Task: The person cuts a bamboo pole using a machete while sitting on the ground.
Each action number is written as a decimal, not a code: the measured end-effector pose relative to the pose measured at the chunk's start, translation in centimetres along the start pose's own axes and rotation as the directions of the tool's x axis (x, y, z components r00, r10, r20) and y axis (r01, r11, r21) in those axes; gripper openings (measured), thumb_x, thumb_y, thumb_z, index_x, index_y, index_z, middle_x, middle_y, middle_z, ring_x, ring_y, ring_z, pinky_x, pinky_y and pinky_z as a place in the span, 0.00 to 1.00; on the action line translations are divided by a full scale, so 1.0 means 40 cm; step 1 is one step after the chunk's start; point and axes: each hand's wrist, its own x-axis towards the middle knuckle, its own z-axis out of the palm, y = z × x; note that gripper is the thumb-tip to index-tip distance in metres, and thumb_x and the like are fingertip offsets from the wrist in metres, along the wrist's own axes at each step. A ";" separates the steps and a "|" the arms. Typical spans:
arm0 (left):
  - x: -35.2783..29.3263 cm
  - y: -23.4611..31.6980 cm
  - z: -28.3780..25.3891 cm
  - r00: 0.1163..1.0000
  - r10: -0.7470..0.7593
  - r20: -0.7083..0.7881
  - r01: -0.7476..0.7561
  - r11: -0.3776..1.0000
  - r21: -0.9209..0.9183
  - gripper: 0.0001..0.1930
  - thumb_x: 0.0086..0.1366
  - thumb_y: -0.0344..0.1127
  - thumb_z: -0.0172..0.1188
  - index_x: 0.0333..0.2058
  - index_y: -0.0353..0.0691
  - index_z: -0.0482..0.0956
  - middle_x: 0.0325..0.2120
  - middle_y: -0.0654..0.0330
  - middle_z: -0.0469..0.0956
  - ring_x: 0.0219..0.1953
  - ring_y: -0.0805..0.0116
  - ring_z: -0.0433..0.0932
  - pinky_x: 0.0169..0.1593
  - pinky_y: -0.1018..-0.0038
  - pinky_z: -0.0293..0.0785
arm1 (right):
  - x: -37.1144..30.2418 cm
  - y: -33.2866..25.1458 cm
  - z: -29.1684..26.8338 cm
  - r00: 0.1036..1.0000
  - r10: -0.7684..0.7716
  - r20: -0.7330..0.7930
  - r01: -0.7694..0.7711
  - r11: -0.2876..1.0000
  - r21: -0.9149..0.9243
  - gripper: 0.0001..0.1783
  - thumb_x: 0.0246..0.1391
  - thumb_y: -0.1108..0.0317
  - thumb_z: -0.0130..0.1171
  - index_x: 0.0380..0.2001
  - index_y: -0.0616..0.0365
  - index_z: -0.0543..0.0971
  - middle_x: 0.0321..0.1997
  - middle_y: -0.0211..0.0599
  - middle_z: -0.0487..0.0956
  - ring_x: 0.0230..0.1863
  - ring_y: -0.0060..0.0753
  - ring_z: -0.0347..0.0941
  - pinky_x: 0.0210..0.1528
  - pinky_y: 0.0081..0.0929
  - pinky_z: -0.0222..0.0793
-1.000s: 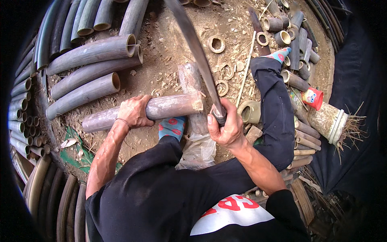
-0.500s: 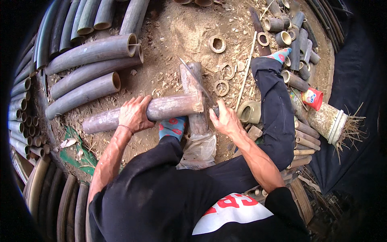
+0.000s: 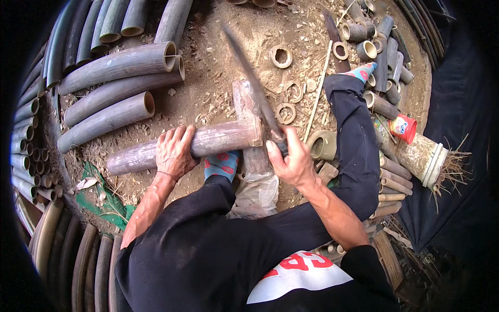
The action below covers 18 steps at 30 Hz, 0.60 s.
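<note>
A thick bamboo pole (image 3: 218, 138) lies crosswise over a short log (image 3: 255, 156), its right end just past the log. My left hand (image 3: 175, 153) wraps over the pole's middle, fingers curled on top. In my right hand (image 3: 293, 161) is the dark handle of a long narrow blade (image 3: 254, 86), fingers closed round it. The blade slants up to the far left, raised beside the pole's right end and blurred by motion; whether its edge has teeth cannot be seen. My socked foot (image 3: 222, 164) is beneath the pole, next to the log.
Cut bamboo poles (image 3: 114, 67) are stacked on the left. Bamboo rings (image 3: 281, 57) and shavings lie on the dirt ahead. To the right are short bamboo pieces (image 3: 382, 105), a red packet (image 3: 403, 128) and a bucket (image 3: 429, 158) holding straw-like sticks. Clear plastic (image 3: 254, 195) lies near the log.
The blade has swung up and away from the pole's right end, its tip now farther out. My right hand has turned and shifted slightly right. The pole has barely moved.
</note>
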 end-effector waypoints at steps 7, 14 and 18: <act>0.004 0.006 0.012 0.999 0.018 -0.036 -0.017 1.000 0.012 0.39 0.36 0.39 0.74 0.53 0.45 0.72 0.47 0.56 0.76 0.51 0.54 0.75 0.55 0.59 0.68 | 0.016 0.118 0.013 0.954 0.225 0.199 -0.200 0.970 -0.140 0.19 0.62 0.57 0.56 0.43 0.64 0.70 0.23 0.56 0.79 0.24 0.56 0.80 0.24 0.42 0.74; -0.017 0.017 0.041 0.977 0.051 -0.208 -0.032 0.995 0.094 0.32 0.47 0.35 0.65 0.55 0.44 0.73 0.46 0.57 0.75 0.51 0.57 0.74 0.57 0.58 0.65 | -0.015 0.067 0.020 0.936 -0.302 -0.182 0.315 0.948 0.044 0.16 0.59 0.67 0.59 0.45 0.66 0.71 0.24 0.46 0.79 0.27 0.39 0.81 0.27 0.33 0.75; -0.027 0.028 0.050 0.961 0.057 -0.272 -0.027 0.994 0.111 0.32 0.47 0.35 0.65 0.55 0.44 0.73 0.48 0.57 0.75 0.52 0.56 0.73 0.58 0.58 0.65 | 0.031 0.064 -0.014 0.968 0.180 0.176 -0.160 0.979 -0.124 0.19 0.61 0.59 0.59 0.44 0.65 0.71 0.22 0.52 0.79 0.23 0.53 0.80 0.24 0.40 0.73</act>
